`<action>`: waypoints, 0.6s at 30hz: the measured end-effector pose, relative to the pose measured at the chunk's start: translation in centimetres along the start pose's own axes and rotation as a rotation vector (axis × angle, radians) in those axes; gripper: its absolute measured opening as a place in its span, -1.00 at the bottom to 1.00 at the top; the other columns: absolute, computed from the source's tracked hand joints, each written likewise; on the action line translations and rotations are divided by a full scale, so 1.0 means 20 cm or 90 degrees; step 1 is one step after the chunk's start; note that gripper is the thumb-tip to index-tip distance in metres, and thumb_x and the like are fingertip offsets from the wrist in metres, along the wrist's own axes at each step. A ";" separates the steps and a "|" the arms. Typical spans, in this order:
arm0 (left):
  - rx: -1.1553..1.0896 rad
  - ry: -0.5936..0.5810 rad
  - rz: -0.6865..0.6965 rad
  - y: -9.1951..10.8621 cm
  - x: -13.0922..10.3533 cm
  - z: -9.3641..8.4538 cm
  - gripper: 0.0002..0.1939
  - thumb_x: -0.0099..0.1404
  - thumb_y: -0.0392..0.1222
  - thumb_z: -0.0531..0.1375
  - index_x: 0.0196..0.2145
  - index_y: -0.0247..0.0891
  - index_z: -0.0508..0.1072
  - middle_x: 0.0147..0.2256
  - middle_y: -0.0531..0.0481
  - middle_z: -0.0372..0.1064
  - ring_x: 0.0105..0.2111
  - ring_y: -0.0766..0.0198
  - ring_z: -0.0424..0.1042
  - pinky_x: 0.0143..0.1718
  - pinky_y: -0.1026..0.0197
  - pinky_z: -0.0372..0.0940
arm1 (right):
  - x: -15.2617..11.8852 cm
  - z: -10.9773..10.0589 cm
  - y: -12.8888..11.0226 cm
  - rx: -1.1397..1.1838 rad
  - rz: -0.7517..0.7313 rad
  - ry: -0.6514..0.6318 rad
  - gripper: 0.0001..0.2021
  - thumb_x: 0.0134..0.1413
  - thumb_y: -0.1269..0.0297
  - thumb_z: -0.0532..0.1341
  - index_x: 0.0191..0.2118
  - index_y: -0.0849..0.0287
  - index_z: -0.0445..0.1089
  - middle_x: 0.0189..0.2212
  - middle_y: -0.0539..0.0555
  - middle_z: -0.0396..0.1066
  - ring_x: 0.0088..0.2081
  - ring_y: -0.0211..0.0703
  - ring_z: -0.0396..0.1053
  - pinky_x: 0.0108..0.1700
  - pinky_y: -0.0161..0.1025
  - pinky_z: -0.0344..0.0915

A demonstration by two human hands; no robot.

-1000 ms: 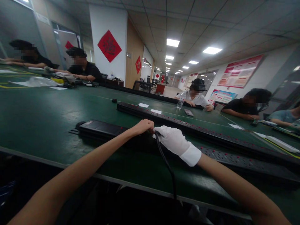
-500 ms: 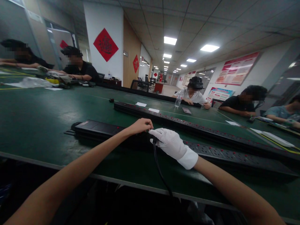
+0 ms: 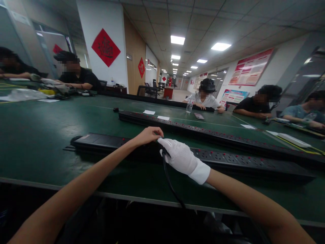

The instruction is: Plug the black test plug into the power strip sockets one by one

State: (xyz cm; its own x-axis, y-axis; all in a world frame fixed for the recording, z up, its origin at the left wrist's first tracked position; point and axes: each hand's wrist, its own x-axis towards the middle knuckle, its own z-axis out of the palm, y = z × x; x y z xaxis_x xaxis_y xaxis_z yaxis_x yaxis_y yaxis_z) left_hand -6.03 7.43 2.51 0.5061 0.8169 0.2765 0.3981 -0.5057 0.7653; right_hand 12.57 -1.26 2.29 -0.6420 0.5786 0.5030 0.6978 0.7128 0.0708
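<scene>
My right hand (image 3: 179, 156), in a white dotted glove, is closed around the plug end (image 3: 164, 151) of a black cable (image 3: 169, 183). The cable hangs down over the table's near edge. Bare and pinched, the fingers of my left hand (image 3: 150, 135) meet the gloved fingertips; whatever they grip there is too small to make out. Both hands are over a long black power strip (image 3: 98, 141) with several sockets and red dots. Its middle part is hidden behind them.
A second long power strip (image 3: 203, 130) lies parallel behind the first. Paper slips (image 3: 149, 112), a water bottle (image 3: 189, 106) and a plastic bag (image 3: 27, 94) are on the green table (image 3: 66, 118). Several people sit around it.
The view has shifted slightly, so the scene sits a little further left. Both hands stay together at the plug, with the left fingers still pinched.
</scene>
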 end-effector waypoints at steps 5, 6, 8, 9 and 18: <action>0.000 -0.003 0.008 -0.02 0.00 0.00 -0.87 0.02 -0.25 0.13 -0.44 -0.33 0.40 -0.46 0.03 0.37 -0.50 0.37 0.31 -0.49 0.36 0.19 | -0.02 0.02 -0.02 0.001 0.001 0.033 -0.51 0.07 0.37 0.04 0.16 0.28 0.04 0.04 0.25 0.21 -0.02 -0.01 0.24 -0.03 -0.08 0.24; 0.004 0.003 0.011 -0.02 0.00 0.00 -0.88 0.01 -0.26 0.13 -0.45 -0.33 0.40 -0.46 0.03 0.38 -0.48 0.36 0.33 -0.45 0.34 0.22 | -0.03 0.02 -0.03 0.000 0.004 0.037 -0.51 0.08 0.37 0.04 0.16 0.28 0.04 0.04 0.25 0.21 -0.02 -0.01 0.24 -0.03 -0.07 0.24; 0.014 0.011 0.015 -0.02 0.01 0.00 -0.90 0.01 -0.27 0.12 -0.46 -0.33 0.39 -0.45 0.03 0.39 -0.45 0.34 0.36 -0.41 0.32 0.24 | -0.03 0.03 -0.04 0.000 0.011 0.045 -0.52 0.09 0.35 0.02 0.16 0.30 0.04 0.04 0.25 0.21 -0.01 0.01 0.23 -0.02 -0.06 0.24; 0.018 0.014 0.017 -0.03 0.01 0.00 -0.91 0.00 -0.28 0.11 -0.47 -0.32 0.38 -0.45 0.03 0.40 -0.45 0.33 0.36 -0.40 0.31 0.25 | -0.03 0.03 -0.04 0.000 0.014 0.048 -0.52 0.10 0.35 0.02 0.16 0.30 0.04 0.04 0.26 0.20 -0.01 0.01 0.23 -0.02 -0.06 0.23; -0.061 0.030 -0.037 -0.06 0.02 0.01 -0.95 -0.02 -0.31 0.11 -0.52 -0.32 0.36 -0.46 -0.01 0.42 -0.44 0.32 0.41 -0.42 0.31 0.30 | -0.06 0.05 -0.05 0.013 0.014 0.086 -0.47 0.10 0.30 0.02 0.19 0.29 -0.03 0.07 0.28 0.17 -0.01 0.03 0.24 -0.04 -0.03 0.26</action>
State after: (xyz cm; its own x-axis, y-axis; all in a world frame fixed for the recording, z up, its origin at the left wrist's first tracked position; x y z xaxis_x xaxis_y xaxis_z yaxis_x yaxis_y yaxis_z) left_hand -6.08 8.32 1.59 0.4474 0.8571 0.2553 0.3492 -0.4302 0.8324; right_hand 12.35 -2.18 0.87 -0.5767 0.5367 0.6159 0.7042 0.7088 0.0417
